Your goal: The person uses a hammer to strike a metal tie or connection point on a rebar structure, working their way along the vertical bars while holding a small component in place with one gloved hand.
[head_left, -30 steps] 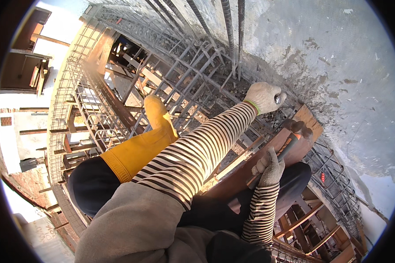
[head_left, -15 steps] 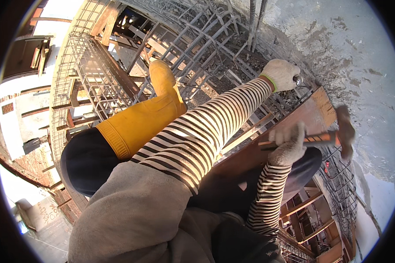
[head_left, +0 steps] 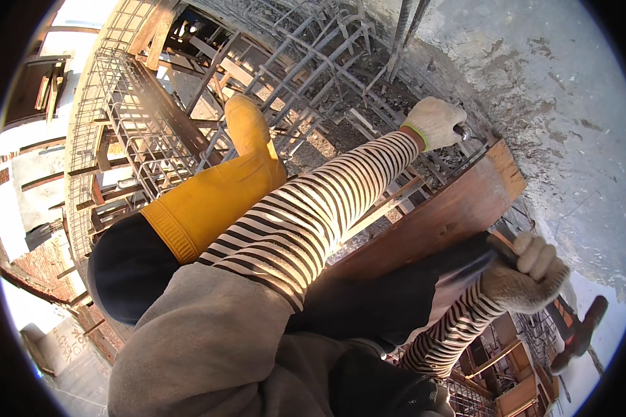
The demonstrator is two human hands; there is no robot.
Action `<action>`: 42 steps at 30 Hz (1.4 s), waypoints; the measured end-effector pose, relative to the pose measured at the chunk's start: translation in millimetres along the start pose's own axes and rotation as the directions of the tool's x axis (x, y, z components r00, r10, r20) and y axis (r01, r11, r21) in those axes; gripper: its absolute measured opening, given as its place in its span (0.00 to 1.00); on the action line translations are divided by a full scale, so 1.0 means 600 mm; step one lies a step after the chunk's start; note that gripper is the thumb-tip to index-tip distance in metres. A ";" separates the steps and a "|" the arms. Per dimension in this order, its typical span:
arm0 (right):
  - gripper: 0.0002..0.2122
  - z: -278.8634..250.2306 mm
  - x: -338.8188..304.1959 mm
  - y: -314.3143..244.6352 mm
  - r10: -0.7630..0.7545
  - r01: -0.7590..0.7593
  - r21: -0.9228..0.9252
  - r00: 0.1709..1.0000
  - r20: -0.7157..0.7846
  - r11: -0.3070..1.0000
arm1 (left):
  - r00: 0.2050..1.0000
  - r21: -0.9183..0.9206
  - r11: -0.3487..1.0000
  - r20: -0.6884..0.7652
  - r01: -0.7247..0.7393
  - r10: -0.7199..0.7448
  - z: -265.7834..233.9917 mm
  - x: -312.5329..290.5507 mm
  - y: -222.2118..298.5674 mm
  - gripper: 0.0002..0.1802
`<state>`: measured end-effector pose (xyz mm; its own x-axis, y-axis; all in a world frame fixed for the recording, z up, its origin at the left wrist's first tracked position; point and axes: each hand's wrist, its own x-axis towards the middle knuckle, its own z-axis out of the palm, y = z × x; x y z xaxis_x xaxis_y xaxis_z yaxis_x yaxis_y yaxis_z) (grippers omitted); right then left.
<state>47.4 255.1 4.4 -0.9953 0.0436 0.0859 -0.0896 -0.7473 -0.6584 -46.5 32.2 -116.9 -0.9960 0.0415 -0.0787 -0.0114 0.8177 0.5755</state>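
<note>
Viewed from head height, looking down on a sunlit building site. Above and right of centre, the left hand [head_left: 432, 124], in a pale knit glove edged with yellow-green, closed in a fist around a short, shiny metal piece [head_left: 462, 132]; mostly hidden by the glove, with too little showing to tell its kind. At lower right, well apart from it, the right hand [head_left: 525, 274], gloved in similar pale knit, fingers curled around the handle of a hammer [head_left: 579, 336]. Below and to the right of that fist, the dark hammer head.

Between the two hands, a reddish-brown wooden board [head_left: 438, 217], slanting from lower left up to the right, with a paler, rough end near the foot of a grey concrete wall [head_left: 535, 83]. Over both forearms, black-and-cream striped sleeves [head_left: 327, 201]; on the left upper arm, a grey-brown garment [head_left: 209, 320]. Alongside the board's lower edge, the dark trousers [head_left: 396, 285] of the right leg. To the left, a bent left knee and a tall yellow boot [head_left: 219, 191], toe pointing up toward a grid of steel bars [head_left: 306, 62]. Close to the wall, thicker upright bars [head_left: 405, 38]. Along the far left, a long curved steel mesh [head_left: 83, 139]. At the lower right, wooden framework [head_left: 516, 397].
</note>
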 end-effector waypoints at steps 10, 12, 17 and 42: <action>0.14 -0.052 -0.082 0.084 0.757 -0.832 -0.164 0.551 -0.351 0.530 | 0.972 0.018 0.990 -0.188 -0.138 0.139 -0.006 -0.092 -0.031 0.22; 0.15 -0.072 -0.090 0.079 0.781 -0.855 -0.098 0.508 -0.363 0.510 | 0.936 0.030 0.976 -0.276 -0.216 0.216 -0.010 -0.109 -0.032 0.23; 0.17 -0.094 -0.097 0.100 0.751 -0.867 -0.210 0.497 -0.434 0.452 | 0.996 0.067 0.997 -0.083 0.040 -0.034 -0.011 0.002 0.010 0.23; 0.22 -0.116 -0.097 0.124 0.751 -0.875 -0.256 0.485 -0.448 0.412 | 0.919 -0.105 0.960 -0.333 -0.261 0.213 -0.024 -0.097 0.008 0.14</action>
<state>96.0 242.8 -101.8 -0.5659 -0.2429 -0.7879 0.8244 -0.1760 -0.5379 10.0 25.4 -98.0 -0.9468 0.0211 0.3213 0.2393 0.7137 0.6583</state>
